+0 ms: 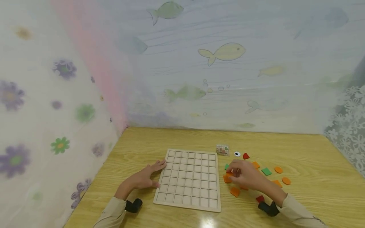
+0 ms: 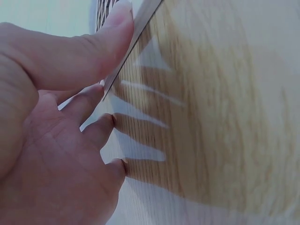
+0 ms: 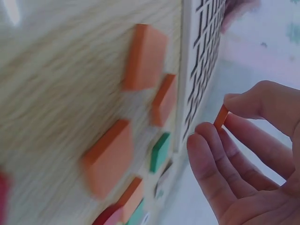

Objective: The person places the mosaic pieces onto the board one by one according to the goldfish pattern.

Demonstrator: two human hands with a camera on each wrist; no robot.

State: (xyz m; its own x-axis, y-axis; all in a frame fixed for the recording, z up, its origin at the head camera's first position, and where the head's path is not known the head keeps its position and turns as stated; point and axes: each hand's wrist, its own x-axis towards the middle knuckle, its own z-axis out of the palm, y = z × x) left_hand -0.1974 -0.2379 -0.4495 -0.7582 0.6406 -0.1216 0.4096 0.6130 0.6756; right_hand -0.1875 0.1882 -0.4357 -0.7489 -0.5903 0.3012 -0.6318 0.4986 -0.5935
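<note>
A pale wooden board (image 1: 188,180) with a grid of square recesses lies flat on the table. My left hand (image 1: 142,178) is at its left side, fingers spread, with fingertips and thumb right at the edge, as the left wrist view also shows. To the right of the board, my right hand (image 1: 247,174) hovers over scattered coloured tiles. Between thumb and fingers it pinches a small orange tile (image 3: 221,117), seen edge-on in the right wrist view. Below that hand lies another orange tile (image 1: 235,192), and a green tile (image 1: 227,166) is partly hidden behind the fingers.
Beyond the right hand lie a small picture card (image 1: 222,150), an eye disc (image 1: 237,154), a red rounded wedge (image 1: 246,155), a green square (image 1: 266,171) and orange discs (image 1: 286,181). A red piece (image 1: 260,199) sits near the right wrist. Printed curtains (image 1: 182,69) border the table.
</note>
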